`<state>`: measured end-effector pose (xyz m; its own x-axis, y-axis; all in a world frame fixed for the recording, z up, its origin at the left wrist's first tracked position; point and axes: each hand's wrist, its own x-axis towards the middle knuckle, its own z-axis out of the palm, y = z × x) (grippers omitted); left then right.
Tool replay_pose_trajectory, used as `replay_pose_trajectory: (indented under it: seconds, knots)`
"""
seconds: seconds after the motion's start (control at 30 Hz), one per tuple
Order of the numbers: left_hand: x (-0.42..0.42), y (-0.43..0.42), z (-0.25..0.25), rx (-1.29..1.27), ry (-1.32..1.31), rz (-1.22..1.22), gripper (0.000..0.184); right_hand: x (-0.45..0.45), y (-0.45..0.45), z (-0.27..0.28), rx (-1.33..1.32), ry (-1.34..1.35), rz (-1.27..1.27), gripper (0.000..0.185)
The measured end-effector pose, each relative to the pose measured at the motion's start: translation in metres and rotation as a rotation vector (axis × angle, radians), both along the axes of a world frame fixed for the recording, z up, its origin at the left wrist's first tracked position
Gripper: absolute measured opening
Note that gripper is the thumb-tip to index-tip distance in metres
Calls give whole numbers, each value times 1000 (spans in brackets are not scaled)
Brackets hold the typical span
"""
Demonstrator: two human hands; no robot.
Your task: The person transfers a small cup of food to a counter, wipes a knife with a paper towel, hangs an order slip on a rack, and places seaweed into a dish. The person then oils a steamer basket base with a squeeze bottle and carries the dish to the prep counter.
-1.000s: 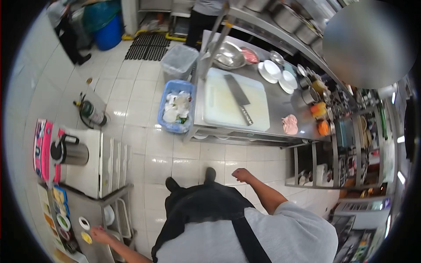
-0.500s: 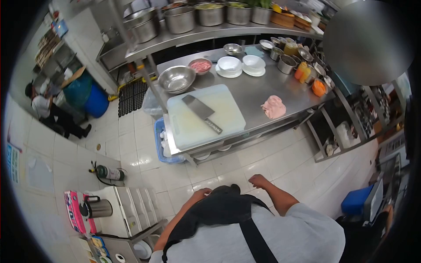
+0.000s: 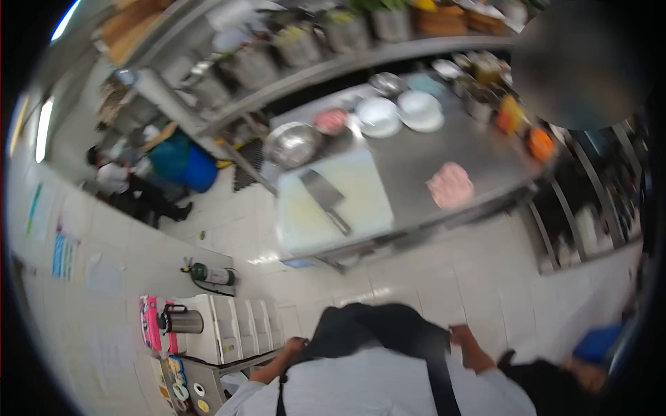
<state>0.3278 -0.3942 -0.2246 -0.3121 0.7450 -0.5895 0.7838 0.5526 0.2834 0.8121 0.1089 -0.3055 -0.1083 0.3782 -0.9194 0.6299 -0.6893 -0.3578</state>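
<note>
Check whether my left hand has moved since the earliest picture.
Yes. Your left hand has moved away from the small yellow-filled dish on the steel side counter, in toward your black apron.

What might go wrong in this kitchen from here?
The cleaver lies loose on the cutting board, handle towards the near edge; a passing arm might knock it. The pink, meat-like piece sits directly on the steel table, perhaps spreading germs. Another person is close to the right hand, so turning might bump them.

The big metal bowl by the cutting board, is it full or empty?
Empty, it seems: the metal bowl shows a bare, shiny inside, though the picture is blurry.
</note>
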Motion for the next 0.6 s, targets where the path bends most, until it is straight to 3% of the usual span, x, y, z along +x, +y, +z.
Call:
replay_pose_trajectory:
  seconds: [0.07, 0.1, 0.2, 0.23, 0.27, 0.3, 0.33, 0.37, 0.43, 0.47, 0.53, 0.6]
  knots:
    - [9, 25, -6, -13, -57, 87, 40, -28, 25, 6, 88, 49, 107, 24]
    - [7, 41, -9, 25, -95, 103, 40, -58, 42, 28, 2, -3, -82, 27]
    - [-13, 90, -27, 213, -248, -6, 41, -131, 99, 62, 119, 110, 78, 33]
    - [-25, 90, -39, 141, -226, 77, 41, -153, 119, 74, 199, 192, 225, 31]
    - [-34, 108, -15, 70, -202, 161, 41, -176, 138, 90, 278, 268, 372, 30]
    - [-37, 149, 59, -1, -178, 243, 41, -203, 153, 99, 409, 362, 421, 29]
    - [-59, 149, 29, 85, -124, 234, 37, -234, 166, 131, 391, 373, 370, 28]
    - [-80, 149, -2, 169, -66, 222, 34, -257, 179, 163, 551, 430, 464, 33]
    - [-125, 158, 5, 477, -120, -249, 39, -292, 206, 204, 889, 459, 529, 40]
    - [-120, 195, 85, 23, -636, 372, 52, -307, 211, 235, 999, 454, 494, 42]
    - [-122, 265, 210, -257, -959, 666, 58, -317, 226, 273, 1183, 387, 455, 44]
    - [-152, 304, 266, -16, -1120, 447, 61, -331, 244, 295, 1330, 274, 439, 45]
